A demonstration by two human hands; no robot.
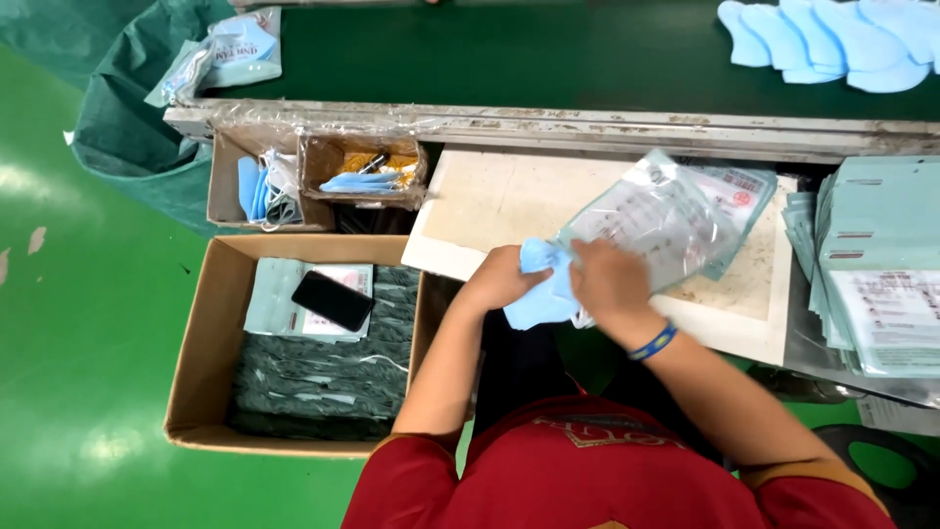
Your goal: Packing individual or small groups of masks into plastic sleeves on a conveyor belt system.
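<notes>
Cardboard box [201, 343] at 9 o'clock, black phone [332, 300] lying on packets inside. Left hand [504, 277] at centre, closed on blue mask [541, 294]. Right hand [609, 281] just at its 3 o'clock, pinching mask and mouth of clear pouch [658, 223], which rests on the bench [509, 196]. Stack of pouches [881, 264] at 3 o'clock; loose blue masks [832, 39] at 1 o'clock.
</notes>
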